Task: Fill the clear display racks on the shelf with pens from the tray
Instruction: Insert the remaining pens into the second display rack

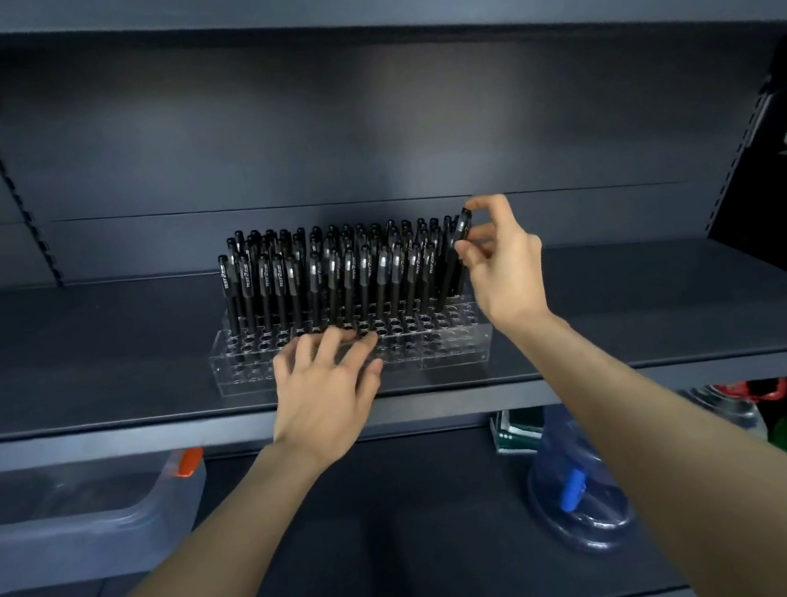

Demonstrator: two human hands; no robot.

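Dark shelf (77, 351), left hand (323, 388) spread on rack (445, 341), right fingers (495, 203) pinching end pen (462, 227)

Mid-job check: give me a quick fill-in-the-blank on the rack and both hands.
The right hand pinches a black ____ at the right end of the clear rack.
The left hand rests on the rack's ____ holes.
The other pens stand in the rack's ____ rows.
Missing words: pen, empty, back.
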